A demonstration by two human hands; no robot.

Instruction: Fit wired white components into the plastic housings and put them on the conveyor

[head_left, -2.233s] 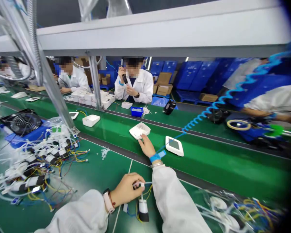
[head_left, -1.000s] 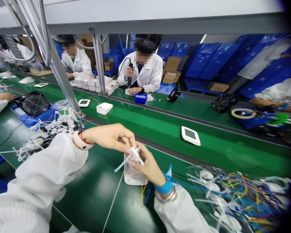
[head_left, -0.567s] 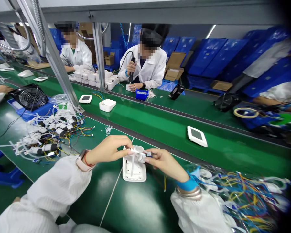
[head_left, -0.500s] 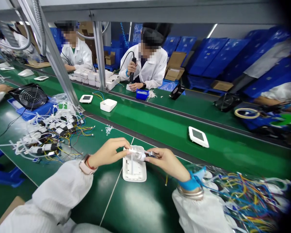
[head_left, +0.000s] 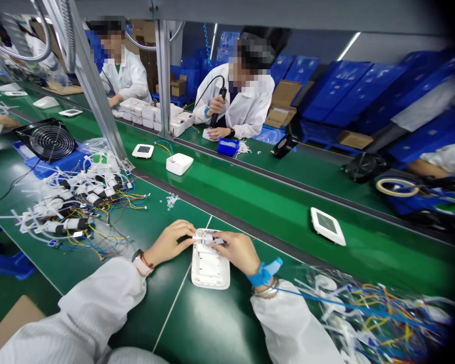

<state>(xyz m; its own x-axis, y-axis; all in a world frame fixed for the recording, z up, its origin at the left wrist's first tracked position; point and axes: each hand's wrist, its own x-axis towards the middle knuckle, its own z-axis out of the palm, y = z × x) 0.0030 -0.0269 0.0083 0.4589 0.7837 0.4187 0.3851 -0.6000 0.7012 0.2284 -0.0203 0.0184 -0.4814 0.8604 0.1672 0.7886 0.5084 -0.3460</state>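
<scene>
A white plastic housing [head_left: 211, 270] lies open side up on the green bench in front of me. A small pump [head_left: 206, 238], a light cylinder with a white tube stub, sits at the housing's far end, partly hidden by my fingers. My left hand [head_left: 173, 243] pinches the pump's left end, at the tube, between thumb and fingertips. From the other side my right hand [head_left: 238, 251] is closed on the pump's right end, its fingers over the housing's upper right edge. A blue strap circles my right wrist.
Pumps with tubes and wires [head_left: 79, 202] pile up at left, near a black fan [head_left: 52, 140]. Small clear rings [head_left: 171, 200] lie ahead. Wired parts [head_left: 387, 313] fill the right. The green belt carries a white screen unit [head_left: 328, 226] and a white case [head_left: 179, 164]. Co-workers sit opposite.
My right hand has moved left and in over the housing. The pump has come down into the housing's far end. The view has shifted slightly.
</scene>
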